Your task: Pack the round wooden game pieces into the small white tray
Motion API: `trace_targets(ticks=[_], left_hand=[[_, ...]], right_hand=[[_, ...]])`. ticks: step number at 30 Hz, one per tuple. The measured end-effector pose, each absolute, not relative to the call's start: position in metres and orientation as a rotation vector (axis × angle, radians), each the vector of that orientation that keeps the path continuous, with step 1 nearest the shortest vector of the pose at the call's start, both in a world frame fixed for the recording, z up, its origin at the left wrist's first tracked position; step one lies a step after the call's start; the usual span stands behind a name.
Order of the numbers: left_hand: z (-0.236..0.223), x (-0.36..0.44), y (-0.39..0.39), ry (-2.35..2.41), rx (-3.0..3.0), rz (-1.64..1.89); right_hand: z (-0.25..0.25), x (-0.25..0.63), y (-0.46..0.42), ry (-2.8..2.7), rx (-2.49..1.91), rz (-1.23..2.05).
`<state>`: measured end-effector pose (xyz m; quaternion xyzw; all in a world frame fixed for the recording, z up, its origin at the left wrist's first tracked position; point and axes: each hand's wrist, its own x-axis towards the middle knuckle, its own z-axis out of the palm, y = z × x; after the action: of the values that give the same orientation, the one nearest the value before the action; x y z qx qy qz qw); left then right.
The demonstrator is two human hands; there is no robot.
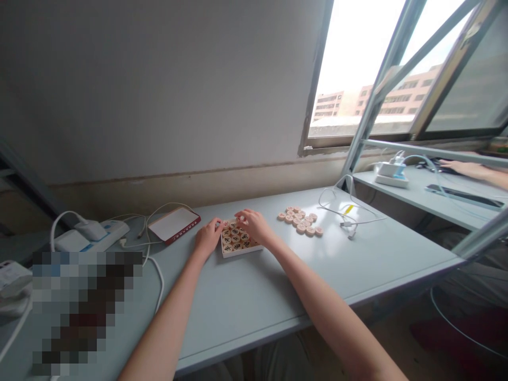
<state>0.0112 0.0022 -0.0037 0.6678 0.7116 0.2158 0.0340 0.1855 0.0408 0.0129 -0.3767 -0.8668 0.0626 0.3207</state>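
A shallow white box (243, 252) stands on the desk, holding rows of round wooden Chinese chess pieces (236, 238) with dark characters. My left hand (208, 238) is at the box's left side, its thumb and fingers closed on the far left corner. Over the far right part of the box, my right hand (255, 226) has its fingers bent and pinched around a chess piece at the far row, mostly hidden by the fingers. To the right, a loose group of chess pieces (300, 222) lies on the desk, most with pale reddish markings.
A red-edged box lid (174, 225) lies inside up at the left. A power strip (105, 236) with plugs and white cables is farther left, beside a blurred-out patch. A white cable (349, 224) lies at the right. Another person's hand (462, 168) rests on the neighbouring desk (420, 182).
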Motion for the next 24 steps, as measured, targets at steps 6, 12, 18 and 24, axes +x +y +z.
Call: trace_targets(ticks=[6,12,18,24], left_hand=[[-0.0049,0.0107,0.0028,2.188,2.055,0.672],[-0.0073,0.0094,0.0051,2.170,2.063,0.696],[-0.0065,0.0099,0.0045,2.171,2.032,0.698],[-0.0064,0.0094,0.0044,2.157,2.032,0.716]], right_hand=[[0.0066,0.1809,0.0392,-2.296,-0.916,0.242],[0.0067,0.1808,0.0400,-2.275,-0.852,0.341],[0.0072,0.1809,0.0390,-2.285,-0.850,0.316],[0.0095,0.1794,0.0377,-2.360,-0.965,0.164]])
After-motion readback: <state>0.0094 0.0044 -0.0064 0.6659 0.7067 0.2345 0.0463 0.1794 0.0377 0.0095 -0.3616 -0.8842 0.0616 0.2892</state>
